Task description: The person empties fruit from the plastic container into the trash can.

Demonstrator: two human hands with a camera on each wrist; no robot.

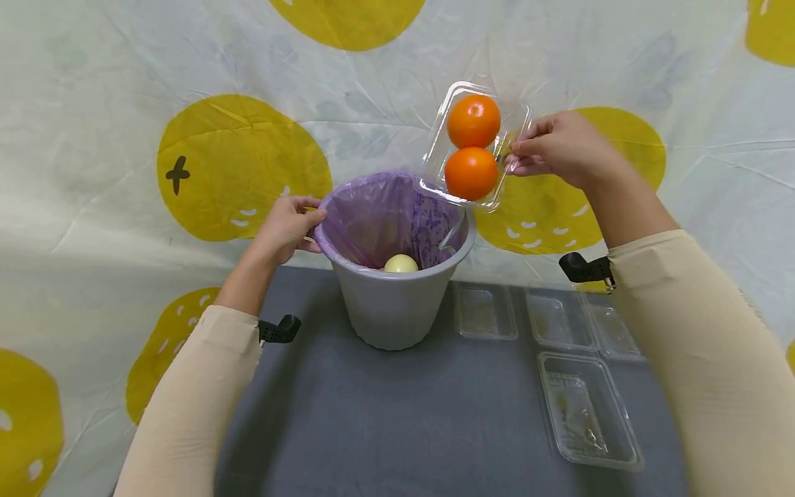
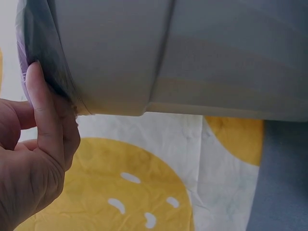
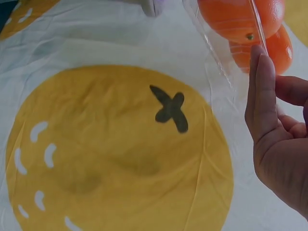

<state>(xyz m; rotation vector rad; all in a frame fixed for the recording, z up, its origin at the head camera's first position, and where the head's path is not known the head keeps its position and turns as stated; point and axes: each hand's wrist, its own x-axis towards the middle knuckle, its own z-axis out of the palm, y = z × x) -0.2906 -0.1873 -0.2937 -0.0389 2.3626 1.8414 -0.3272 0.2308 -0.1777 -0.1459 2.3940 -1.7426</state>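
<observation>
My right hand [image 1: 562, 148] pinches the edge of a clear plastic tray [image 1: 440, 131], held tilted above the right side of a grey bin [image 1: 394, 307]. Two oranges lie in it, an upper orange [image 1: 474, 121] and a lower orange [image 1: 470, 173], touching each other. With thumb and fingers my left hand [image 1: 286, 228] grips the bin's left rim, over the purple bag [image 1: 373, 224] that lines it. Inside the bin a pale yellow round thing [image 1: 401, 263] shows its top; what lies beneath is hidden. The left wrist view shows the left fingers [image 2: 45, 110] against the bag's folded edge.
Right of the bin, several clear trays lie on the grey table [image 1: 397, 414]: one close beside it [image 1: 486, 314], two overlapping farther right, and a nearer tray [image 1: 590, 414] in front. A white cloth with yellow fruit prints [image 1: 242, 166] hangs behind.
</observation>
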